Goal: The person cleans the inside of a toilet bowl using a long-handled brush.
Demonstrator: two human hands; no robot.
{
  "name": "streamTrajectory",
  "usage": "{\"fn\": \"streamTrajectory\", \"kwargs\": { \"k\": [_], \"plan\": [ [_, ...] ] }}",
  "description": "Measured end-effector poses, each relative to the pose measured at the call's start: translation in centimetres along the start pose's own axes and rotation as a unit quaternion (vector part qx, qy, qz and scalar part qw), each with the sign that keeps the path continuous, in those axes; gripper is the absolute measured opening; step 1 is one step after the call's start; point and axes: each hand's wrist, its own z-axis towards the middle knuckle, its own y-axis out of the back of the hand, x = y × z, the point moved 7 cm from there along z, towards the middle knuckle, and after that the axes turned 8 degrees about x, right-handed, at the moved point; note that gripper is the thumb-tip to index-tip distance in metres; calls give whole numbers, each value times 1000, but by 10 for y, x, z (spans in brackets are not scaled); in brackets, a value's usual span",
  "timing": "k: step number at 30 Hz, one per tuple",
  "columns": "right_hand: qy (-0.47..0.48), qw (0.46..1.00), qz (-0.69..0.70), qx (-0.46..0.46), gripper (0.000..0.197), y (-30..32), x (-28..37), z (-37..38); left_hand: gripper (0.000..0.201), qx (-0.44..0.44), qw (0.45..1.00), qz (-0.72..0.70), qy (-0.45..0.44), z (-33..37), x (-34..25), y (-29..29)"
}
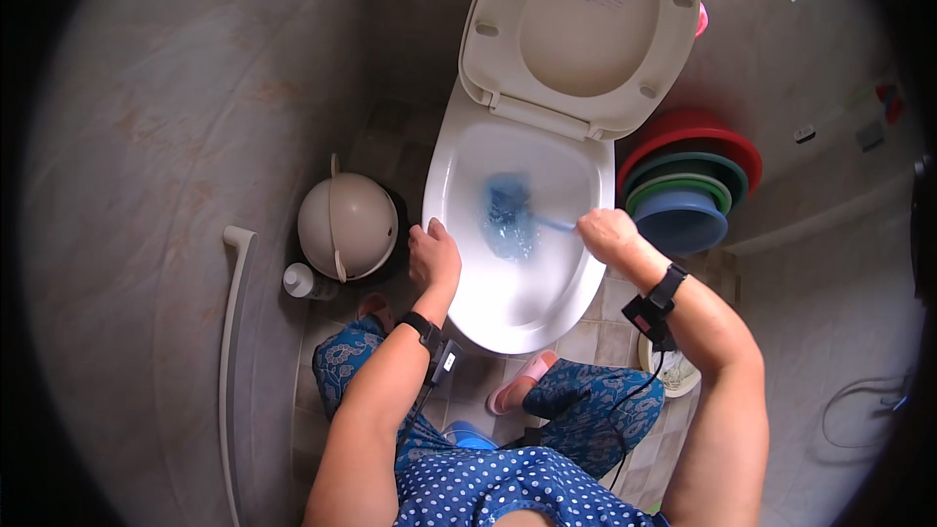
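Note:
A white toilet bowl [461, 273] stands in front of me with blue-tinted water in it. My right hand [610, 234], above the bowl's right rim, is closed around the thin blue handle of a toilet brush [554, 224]. The brush head sits down in the bowl, smeared by motion and hard to tell from the blue water. At the left rim, my left hand [431, 256] grips the edge with its fingers curled. The toilet seat and lid [589, 20] are raised and lean back behind the bowl.
A beige lidded bin [351, 224] and a white bottle [301, 280] stand left of the toilet. Stacked basins [683, 224] lean on the right. A pale rail [231, 332] runs along the left. A round white dish-like thing [673, 371] lies behind my right forearm.

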Motion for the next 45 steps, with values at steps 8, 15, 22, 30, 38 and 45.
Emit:
{"fn": "streamTrajectory", "kwargs": {
  "k": [8, 15, 22, 30, 38, 45],
  "plan": [
    [-27, 999, -20, 11, 9, 59, 1, -36, 50, -7, 1000, 16, 13, 3, 6, 14],
    [-38, 998, -43, -35, 10, 15, 10, -7, 47, -7, 1000, 20, -1, -2, 2, 8],
    [-81, 993, 11, -84, 8, 4, -9, -39, 50, -1, 1000, 18, 20, -3, 4, 13],
    [-145, 979, 86, -111, 26, -22, -57, -50, 48, 6, 999, 36, 12, -4, -2, 9],
    [-127, 959, 254, -14, 36, -36, -40, -8, 51, -1, 1000, 24, 18, 0, 4, 7],
    [-204, 946, 252, -15, 37, -34, -75, -52, 50, -14, 1000, 19, 10, 1, 7, 11]
  ]
}}
